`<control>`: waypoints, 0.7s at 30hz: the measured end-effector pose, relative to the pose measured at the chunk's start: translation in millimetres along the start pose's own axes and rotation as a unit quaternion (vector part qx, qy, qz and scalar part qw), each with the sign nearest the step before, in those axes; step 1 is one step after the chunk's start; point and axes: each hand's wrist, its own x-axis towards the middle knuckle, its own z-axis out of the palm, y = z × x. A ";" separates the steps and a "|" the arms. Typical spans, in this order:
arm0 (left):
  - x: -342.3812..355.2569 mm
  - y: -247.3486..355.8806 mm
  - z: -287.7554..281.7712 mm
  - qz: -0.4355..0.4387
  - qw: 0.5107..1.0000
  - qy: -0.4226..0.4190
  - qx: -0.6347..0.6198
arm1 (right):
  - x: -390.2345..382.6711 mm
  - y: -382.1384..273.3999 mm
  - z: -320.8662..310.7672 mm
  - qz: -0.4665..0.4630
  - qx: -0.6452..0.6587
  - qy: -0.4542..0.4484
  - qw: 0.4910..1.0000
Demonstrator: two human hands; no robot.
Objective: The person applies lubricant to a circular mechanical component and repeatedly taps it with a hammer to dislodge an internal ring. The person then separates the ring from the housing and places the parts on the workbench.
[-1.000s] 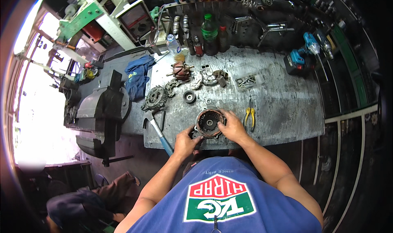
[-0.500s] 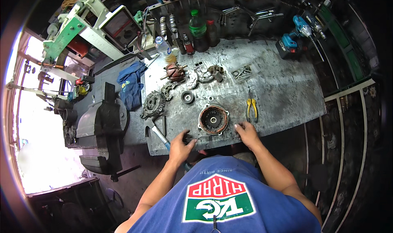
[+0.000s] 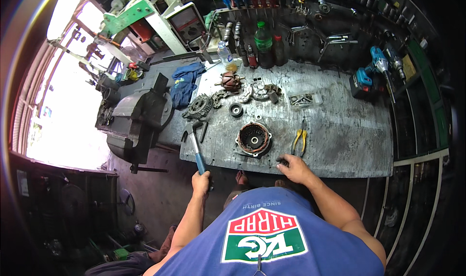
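My left hand [image 3: 201,183] is closed around the blue grip of a hammer [image 3: 199,160], whose metal head lies at the bench's left end. Beside that head is a dark bent bar [image 3: 203,129]. My right hand [image 3: 295,169] hovers at the bench's front edge, thumb and forefinger apart, with nothing visible between them. Just beyond it lie yellow-handled pliers [image 3: 299,141]. Between my hands, farther in, a round metal housing with a copper winding [image 3: 253,138] sits with its open side up. A small pulley [image 3: 236,110] lies behind it.
Toward the back are a finned housing [image 3: 199,107], a copper-coloured rotor [image 3: 230,82], a clear tray of bolts [image 3: 305,100] and several bottles [image 3: 263,43]. A cordless impact driver [image 3: 361,82] stands at right. A bench vise [image 3: 138,112] and blue cloth [image 3: 187,84] are at left.
My left hand has moved from over the bench to the hammer's grip and closed on it. My right hand has shifted slightly nearer the front edge. The view has swung left.
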 end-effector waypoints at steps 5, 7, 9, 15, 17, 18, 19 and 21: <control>-70.9 -8.9 7.1 0.064 0.997 0.046 -0.007 | -27.3 -6.2 -24.9 -0.076 -0.009 -0.033 0.996; -90.7 -2.6 0.0 0.066 0.995 0.033 -0.061 | -37.0 -12.3 -30.1 -0.016 0.034 -0.076 0.996; -104.1 11.5 -6.1 0.124 0.988 0.000 -0.092 | -44.3 -23.2 -35.4 -0.094 -0.002 -0.053 0.994; -146.3 63.4 29.9 0.198 0.951 -0.220 -0.094 | -41.0 -87.7 -43.0 -0.104 0.188 -0.165 0.963; -145.1 87.4 62.6 0.303 0.908 -0.276 0.087 | -31.7 -109.6 -35.9 -0.197 0.291 -0.143 0.925; -146.6 98.1 85.5 0.437 0.845 -0.301 0.063 | -25.2 -118.3 -29.4 -0.235 0.338 -0.128 0.902; -149.7 106.8 101.2 0.382 0.837 -0.376 0.108 | -19.3 -123.2 -29.0 -0.258 0.367 -0.098 0.888; -150.5 126.6 133.0 0.427 0.787 -0.390 0.218 | -9.4 -123.8 -34.3 -0.210 0.564 -0.051 0.797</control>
